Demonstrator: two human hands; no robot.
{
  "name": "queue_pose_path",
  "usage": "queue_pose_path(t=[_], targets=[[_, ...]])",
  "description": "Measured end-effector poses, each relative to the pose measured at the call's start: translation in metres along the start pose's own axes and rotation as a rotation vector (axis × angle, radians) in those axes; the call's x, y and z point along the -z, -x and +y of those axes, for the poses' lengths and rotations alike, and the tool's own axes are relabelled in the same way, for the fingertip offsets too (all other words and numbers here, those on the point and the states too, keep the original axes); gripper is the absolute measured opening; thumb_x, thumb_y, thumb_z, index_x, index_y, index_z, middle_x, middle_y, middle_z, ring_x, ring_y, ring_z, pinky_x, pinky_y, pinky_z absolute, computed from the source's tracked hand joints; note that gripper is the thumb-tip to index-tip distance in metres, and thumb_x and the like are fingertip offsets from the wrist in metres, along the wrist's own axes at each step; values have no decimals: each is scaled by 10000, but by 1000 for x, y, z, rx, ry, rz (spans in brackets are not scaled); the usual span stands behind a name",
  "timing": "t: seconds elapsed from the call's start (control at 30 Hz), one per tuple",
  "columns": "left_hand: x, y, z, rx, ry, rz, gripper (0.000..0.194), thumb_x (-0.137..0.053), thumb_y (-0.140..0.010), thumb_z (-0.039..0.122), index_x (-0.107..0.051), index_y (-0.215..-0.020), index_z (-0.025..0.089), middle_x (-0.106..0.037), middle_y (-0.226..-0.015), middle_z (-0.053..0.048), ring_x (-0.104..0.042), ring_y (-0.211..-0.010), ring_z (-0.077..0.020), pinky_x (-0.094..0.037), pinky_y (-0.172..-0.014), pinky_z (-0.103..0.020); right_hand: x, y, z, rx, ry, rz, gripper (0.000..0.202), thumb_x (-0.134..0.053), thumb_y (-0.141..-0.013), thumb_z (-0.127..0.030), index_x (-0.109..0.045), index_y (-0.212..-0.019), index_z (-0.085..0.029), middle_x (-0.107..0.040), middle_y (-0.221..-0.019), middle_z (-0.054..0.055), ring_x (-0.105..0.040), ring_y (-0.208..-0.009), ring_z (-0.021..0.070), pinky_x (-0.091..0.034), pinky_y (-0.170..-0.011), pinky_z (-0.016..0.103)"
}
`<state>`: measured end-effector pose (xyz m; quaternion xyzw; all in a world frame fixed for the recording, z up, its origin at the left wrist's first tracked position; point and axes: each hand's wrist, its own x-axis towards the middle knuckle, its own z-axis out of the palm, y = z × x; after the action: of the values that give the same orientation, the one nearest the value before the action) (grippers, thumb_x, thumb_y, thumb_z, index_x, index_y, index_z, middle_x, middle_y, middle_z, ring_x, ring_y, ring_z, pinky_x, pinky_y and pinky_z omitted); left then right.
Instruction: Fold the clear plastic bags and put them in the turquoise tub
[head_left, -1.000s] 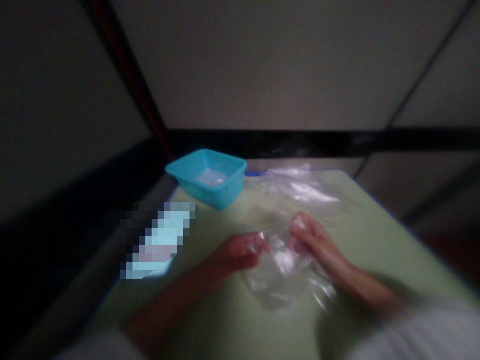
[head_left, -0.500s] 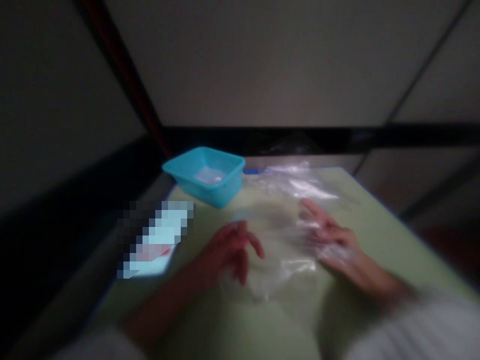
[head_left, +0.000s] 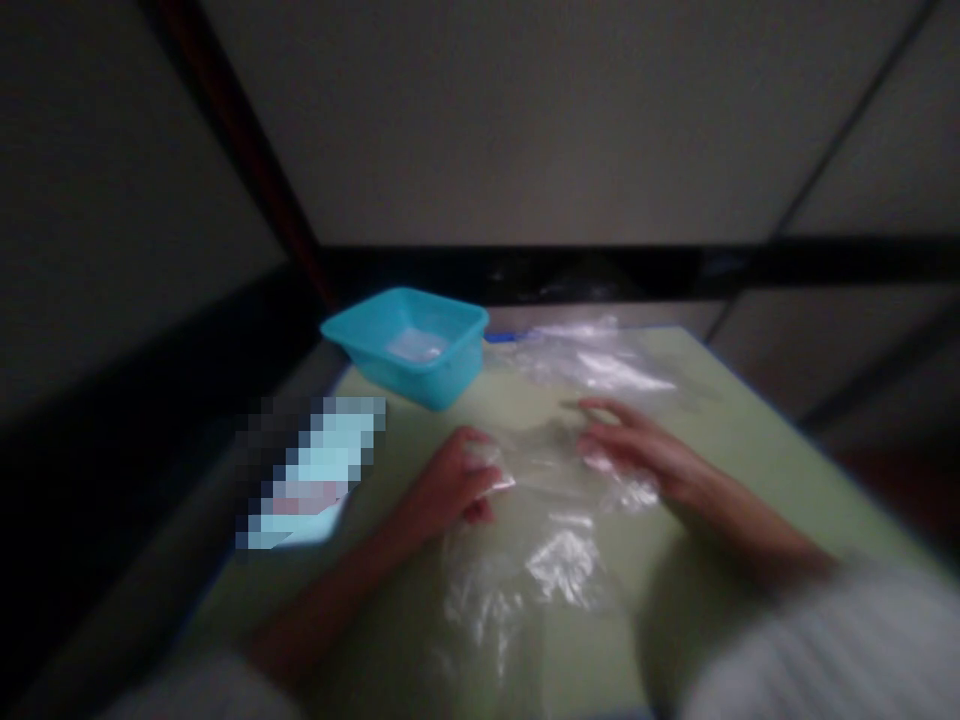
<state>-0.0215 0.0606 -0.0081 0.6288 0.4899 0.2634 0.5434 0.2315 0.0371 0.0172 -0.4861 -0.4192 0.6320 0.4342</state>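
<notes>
A crinkled clear plastic bag [head_left: 566, 565] stretches between my two hands and hangs down toward the near side of the table. My left hand [head_left: 461, 475] is closed on the bag's left edge, with thumb and fingers pinching the film. On the opposite edge, my right hand [head_left: 637, 450] grips the film too, its index finger reaching forward over the table. Glare and blur hide exactly where the bag's opening lies. Just beyond my right hand, more clear plastic bags [head_left: 600, 365] lie flat.
A turquoise plastic basket [head_left: 450, 385] with some clear plastic inside stands at the back left of the green table [head_left: 757, 440]. A blue object [head_left: 504, 337] lies beside it. A lit, pixelated screen [head_left: 322, 470] is at the left edge. A wall panel [head_left: 525, 120] rises behind.
My left hand has closed on the bag, its fingers loose before. My right hand has shifted slightly left, and the bag now spreads lower toward me.
</notes>
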Motion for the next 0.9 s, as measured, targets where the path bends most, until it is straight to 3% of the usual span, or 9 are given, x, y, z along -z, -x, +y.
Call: queue_pose_path(t=[0.1,0.2,0.3,0.37,0.47,0.6,0.73,0.9], targets=[[0,1,3,-25,-55,172,511,-571,-699,221,-320,-1145,204,-534,-722,78,-480,-359,-56,-364,-338,-160,5,-4,8,244,358,13,651,-718,-635,-206,-392,-1198,-236,-626,-675,-53,-607,-590,141,-473,-518,245],[0,2,4,-88,-187,281,611,-566,-685,162,-288,-1225,224,-539,-864,45,-461,-409,-42,-403,-391,-176,10,-6,16,403,624,96,619,-646,-682,-197,-372,-1236,-230,-603,-714,-38,-564,-571,142,-460,-523,266],[0,5,2,-290,-489,394,553,-556,-682,107,-385,-1199,208,-544,-1055,-32,-579,-676,-123,-513,-652,-280,12,-6,17,559,818,215,528,-593,-707,-153,-444,-1209,-222,-605,-999,68,-583,-742,182,-486,-672,337],[-2,7,1,-477,-631,417,430,-527,-713,88,-478,-1124,199,-518,-1142,-65,-569,-965,-198,-472,-880,-358,11,-4,14,687,944,219,392,-546,-750,-135,-518,-1135,-206,-583,-1061,102,-578,-820,207,-481,-742,371],[-7,12,1,-641,-649,238,279,-480,-777,93,-554,-1030,183,-534,-1151,-80,-504,-1129,-211,-407,-999,-366,5,-1,8,760,1056,-4,209,-479,-848,-165,-596,-1021,-182,-614,-983,114,-596,-863,224,-492,-770,382],[-14,19,2,-596,-676,-60,353,-481,-823,142,-538,-1169,177,-486,-1326,-98,-462,-1223,-209,-380,-1044,-366,1,1,8,687,1086,-331,305,-503,-901,-315,-594,-1156,-173,-570,-1234,141,-522,-1157,252,-408,-986,433],[-13,21,-1,-574,-786,-126,486,-489,-859,232,-417,-1337,180,-341,-1464,-106,-308,-1350,-227,-296,-1102,-405,4,1,14,602,1158,-476,652,-567,-845,-466,-394,-1384,-144,-344,-1456,175,-312,-1342,277,-271,-1090,466],[-5,15,-5,-578,-831,-147,628,-568,-815,356,-363,-1375,162,-264,-1498,-130,-211,-1388,-268,-213,-1124,-447,10,1,17,548,1275,-525,953,-628,-741,-587,-164,-1472,-189,-167,-1521,146,-140,-1393,305,-101,-1124,507]])
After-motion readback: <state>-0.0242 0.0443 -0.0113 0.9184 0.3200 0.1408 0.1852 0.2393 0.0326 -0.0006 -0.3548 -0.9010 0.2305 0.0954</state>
